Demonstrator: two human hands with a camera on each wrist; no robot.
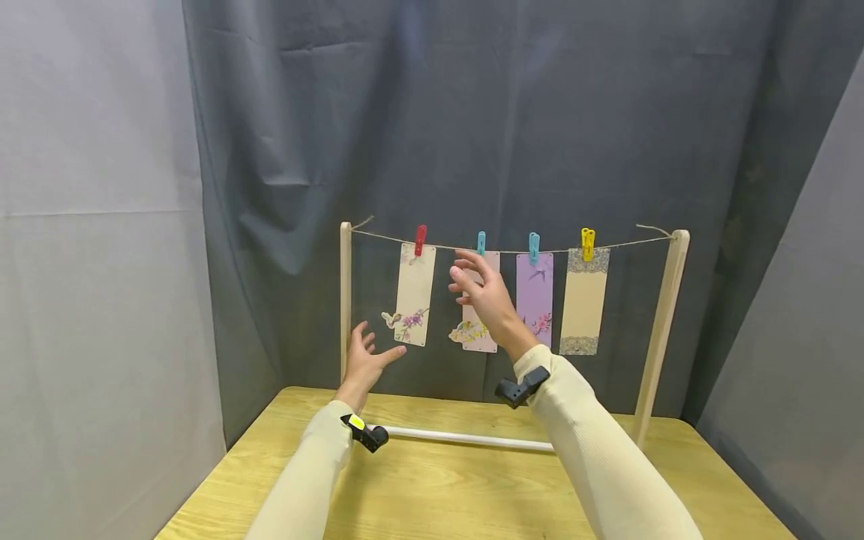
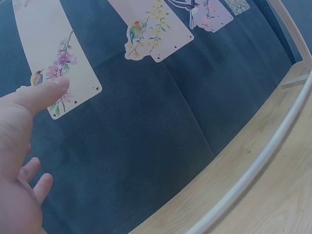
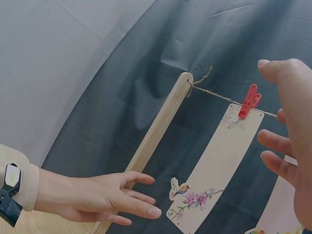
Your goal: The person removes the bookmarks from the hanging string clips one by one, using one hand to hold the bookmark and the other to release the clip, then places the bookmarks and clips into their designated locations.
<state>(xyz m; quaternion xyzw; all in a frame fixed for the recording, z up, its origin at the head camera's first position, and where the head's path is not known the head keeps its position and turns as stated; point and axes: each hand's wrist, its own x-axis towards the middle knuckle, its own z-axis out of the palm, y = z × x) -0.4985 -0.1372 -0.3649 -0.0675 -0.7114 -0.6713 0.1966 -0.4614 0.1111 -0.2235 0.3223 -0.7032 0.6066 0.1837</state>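
A cream bookmark (image 1: 413, 292) with purple flowers and a bird hangs from a string by a red clothespin (image 1: 421, 240). My left hand (image 1: 364, 365) is held near its lower left side, fingers spread and holding nothing. My right hand (image 1: 487, 298) is raised in front of a pink bookmark (image 1: 481, 339) with yellow flowers, its fingers loosely bent around nothing, and hides part of that card. One blue clothespin (image 1: 481, 242) holds the pink card. To the right hang a purple bookmark (image 1: 534, 281) on another blue clothespin (image 1: 534, 247) and a beige lace-patterned bookmark (image 1: 583, 307) on a yellow clothespin (image 1: 588, 244).
The string (image 1: 628, 244) is tied between a left wooden post (image 1: 346, 292) and a right wooden post (image 1: 661, 337). A white bar (image 1: 466, 437) runs low between them over the wooden table (image 1: 432, 487). Dark grey cloth (image 1: 472, 112) hangs behind, with pale cloth at both sides.
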